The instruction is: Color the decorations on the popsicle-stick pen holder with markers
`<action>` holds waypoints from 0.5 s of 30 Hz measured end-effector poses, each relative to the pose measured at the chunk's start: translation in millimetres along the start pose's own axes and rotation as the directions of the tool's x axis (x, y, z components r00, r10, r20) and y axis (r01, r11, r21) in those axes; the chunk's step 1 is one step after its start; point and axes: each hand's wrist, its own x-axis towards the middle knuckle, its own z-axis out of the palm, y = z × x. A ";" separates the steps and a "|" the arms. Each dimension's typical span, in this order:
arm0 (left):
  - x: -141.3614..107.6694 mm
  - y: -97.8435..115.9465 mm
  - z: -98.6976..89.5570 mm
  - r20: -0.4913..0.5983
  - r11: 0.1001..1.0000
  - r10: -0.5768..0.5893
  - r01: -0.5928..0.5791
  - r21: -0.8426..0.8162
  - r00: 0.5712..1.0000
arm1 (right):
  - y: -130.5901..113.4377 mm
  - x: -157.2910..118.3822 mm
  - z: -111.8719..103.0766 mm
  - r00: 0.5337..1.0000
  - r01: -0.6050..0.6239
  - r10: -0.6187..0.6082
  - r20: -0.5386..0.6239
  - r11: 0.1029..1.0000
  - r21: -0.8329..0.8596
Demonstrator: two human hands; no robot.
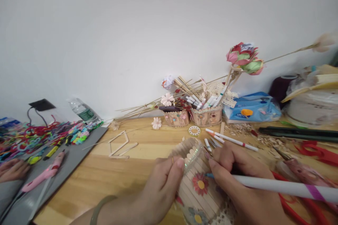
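Observation:
A small basket of wooden sticks (208, 190) is tilted over the table's front, with a glittery scalloped rim, a red flower, a grey-blue flower and lace at its lower edge. My left hand (163, 182) grips the rim between thumb and fingers, a bracelet on its wrist. Beside the basket's right side, my right hand (245, 182) is closed, its fingertips near the rim. A white marker (277, 185) with a purple band passes across that hand, its blue tip by the red flower. Something thin shows at the right fingertips, too small to name.
Behind stand two decorated baskets (206, 116), one full of markers and stems, and a blue packet (252, 107). Red scissors (317, 153), a glue gun (298, 172) and wood shavings lie right. On the left are a grey board (71, 154), a pink glue gun (44, 175) and another person's hand (14, 170).

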 end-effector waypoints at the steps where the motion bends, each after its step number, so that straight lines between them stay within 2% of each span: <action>1: 0.1 -0.3 0.1 -0.001 1.000 -0.005 0.005 0.000 1.000 | -1.5 -0.4 -0.2 1.000 -0.009 0.009 0.010 1.000 0.006; 7: -0.3 -3.2 0.4 0.000 1.000 -0.005 0.005 -0.002 1.000 | 0.0 -1.1 -0.2 1.000 0.030 -0.031 -0.006 0.999 -0.033; 15: -0.5 -2.4 -0.4 0.003 1.000 0.008 -0.008 0.017 1.000 | 2.5 0.1 0.3 1.000 0.002 -0.003 0.030 1.000 0.020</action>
